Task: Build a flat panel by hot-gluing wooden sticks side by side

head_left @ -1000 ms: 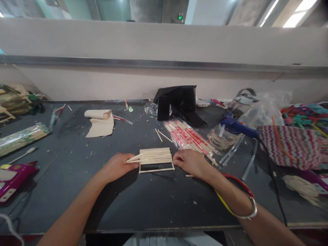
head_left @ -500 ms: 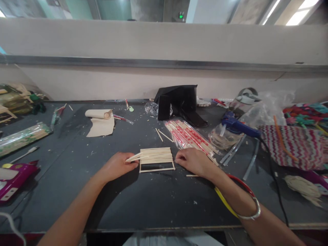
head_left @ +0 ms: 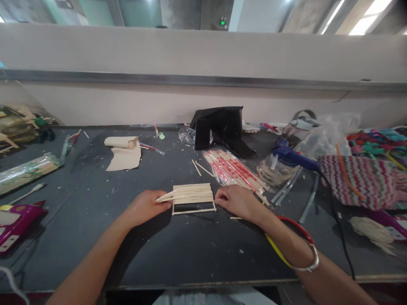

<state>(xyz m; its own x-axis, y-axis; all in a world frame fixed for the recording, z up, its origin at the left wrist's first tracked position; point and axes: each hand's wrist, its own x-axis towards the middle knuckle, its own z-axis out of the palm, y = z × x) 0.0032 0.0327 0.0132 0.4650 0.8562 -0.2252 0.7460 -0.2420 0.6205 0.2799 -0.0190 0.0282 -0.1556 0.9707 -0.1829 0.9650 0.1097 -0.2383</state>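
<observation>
A small frame of pale wooden sticks (head_left: 192, 194) lies flat on the dark table between my hands. Sticks are laid side by side across its upper part, and a gap shows above its front stick. My left hand (head_left: 146, 206) pinches a few loose wooden sticks (head_left: 165, 196), whose far ends reach the frame's left edge. At the right edge, my right hand (head_left: 237, 202) is closed, its fingertips against the frame's side; their exact grip is partly hidden. One more stick (head_left: 235, 218) lies below that hand.
Packaged sticks (head_left: 233, 169) and two loose sticks lie behind my right hand. A blue glue gun (head_left: 294, 156) with a black cable rests at the right. Red-and-yellow handles (head_left: 276, 248) sit under my right forearm. Rolled cloth (head_left: 124, 152) lies back left; a magenta tool (head_left: 20, 224), far left.
My right hand has come slightly closer to the frame's right edge. The view has shifted a little; my left hand keeps its hold on the loose sticks.
</observation>
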